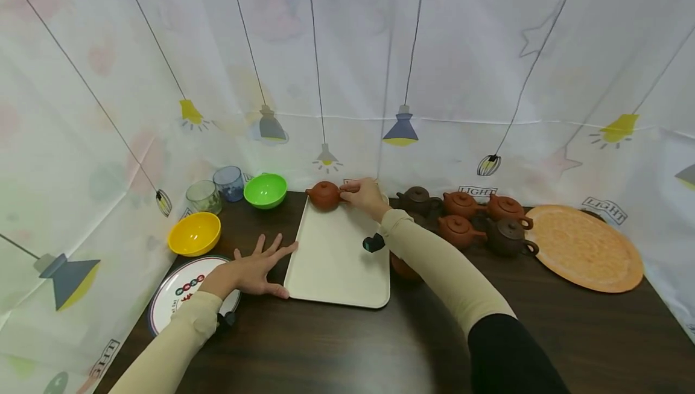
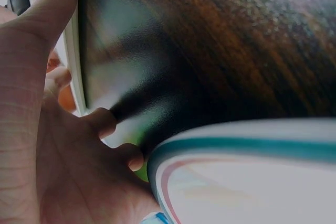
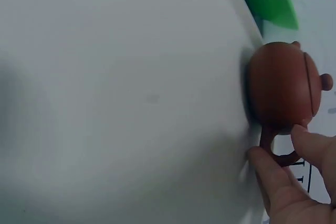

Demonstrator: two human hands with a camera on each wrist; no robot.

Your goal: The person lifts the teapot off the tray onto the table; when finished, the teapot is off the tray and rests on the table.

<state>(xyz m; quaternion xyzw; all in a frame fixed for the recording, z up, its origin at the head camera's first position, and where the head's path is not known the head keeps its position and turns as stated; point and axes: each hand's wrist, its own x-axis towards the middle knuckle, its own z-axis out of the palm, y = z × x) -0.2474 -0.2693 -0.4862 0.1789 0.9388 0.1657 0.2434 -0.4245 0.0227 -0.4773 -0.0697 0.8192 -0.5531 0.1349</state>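
My right hand (image 1: 365, 197) pinches the handle of a reddish-brown clay teapot (image 1: 324, 195) at the far left corner of a cream tray (image 1: 336, 255). In the right wrist view the teapot (image 3: 283, 87) sits upright at the tray's edge, thumb and fingers (image 3: 270, 169) on its looped handle. My left hand (image 1: 252, 270) is spread, with thumb and a fingertip at the tray's left edge. Its palm side shows in the left wrist view, close beside the rim of a white plate (image 2: 252, 182).
Several red and dark clay teapots (image 1: 458, 231) stand right of the tray, partly behind my right arm. Beyond them lies a round wooden board (image 1: 589, 249). At left are a yellow bowl (image 1: 194, 234), a green bowl (image 1: 265, 190), a clear glass (image 1: 204, 197) and a blue glass (image 1: 229, 183).
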